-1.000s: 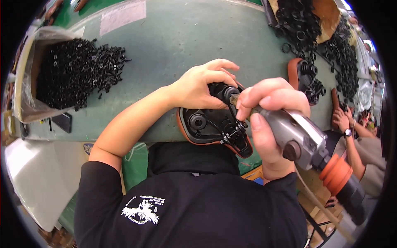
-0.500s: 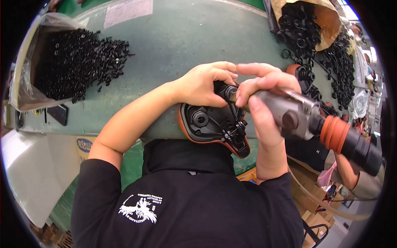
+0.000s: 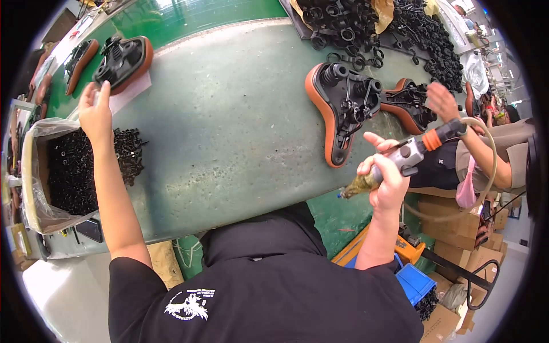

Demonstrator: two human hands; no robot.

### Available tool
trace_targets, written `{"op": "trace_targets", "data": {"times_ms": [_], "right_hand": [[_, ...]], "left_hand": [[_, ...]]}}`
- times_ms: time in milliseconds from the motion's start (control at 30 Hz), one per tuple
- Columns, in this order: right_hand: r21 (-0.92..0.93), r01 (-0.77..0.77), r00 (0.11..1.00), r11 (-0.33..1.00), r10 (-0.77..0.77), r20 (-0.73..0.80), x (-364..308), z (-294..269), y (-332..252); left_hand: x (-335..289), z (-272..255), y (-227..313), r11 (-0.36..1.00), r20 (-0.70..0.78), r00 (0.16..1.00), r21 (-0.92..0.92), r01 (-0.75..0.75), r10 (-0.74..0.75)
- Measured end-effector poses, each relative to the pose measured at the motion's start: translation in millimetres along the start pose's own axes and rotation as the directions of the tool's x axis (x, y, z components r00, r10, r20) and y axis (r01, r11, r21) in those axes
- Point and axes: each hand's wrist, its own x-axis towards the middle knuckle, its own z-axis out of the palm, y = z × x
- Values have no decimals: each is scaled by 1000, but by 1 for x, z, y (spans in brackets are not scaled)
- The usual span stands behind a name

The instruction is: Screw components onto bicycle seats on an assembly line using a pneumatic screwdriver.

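Observation:
My left hand point(image 3: 96, 111) reaches to the far left, fingers apart, at the near end of an upturned bicycle saddle point(image 3: 123, 63) with a black underside and brown rim. It appears to hold nothing; whether the fingertips touch the saddle is hard to tell. My right hand point(image 3: 389, 178) is wrapped around a grey power screwdriver point(image 3: 407, 153) with an orange collar and a hose, its tip pointing left over the table's near edge. Beyond the tool, another upturned saddle point(image 3: 329, 117) shows its springs and rails.
A plastic-lined box point(image 3: 31, 171) of small black fasteners stands at the left. Another saddle point(image 3: 80, 63) lies farther left. Black rings and clamps point(image 3: 349, 34) are heaped at the far right. A co-worker's hand point(image 3: 443, 102) is by a further saddle point(image 3: 403, 108). A blue bin point(image 3: 414, 283) sits below.
My left hand has moved from the saddle in front of me to the far left, where a saddle now lies beside it. The screwdriver has come away from the saddle. The view has shifted.

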Motion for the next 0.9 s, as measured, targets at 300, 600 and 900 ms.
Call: {"op": "trace_targets", "data": {"times_ms": [300,600,900], "right_hand": [[-199,-85,972,976,125,199,13,26,38],[-346,-291,719,892,443,535,-13,74,41],[-364,-342,658,866,498,565,-47,70,-21]], "left_hand": [[-124,-81,59,753,618,785,529,-391,-26],[-156,-83,46,696,607,795,573,-432,-7],[-155,-81,57,743,585,767,383,-549,264]]}}
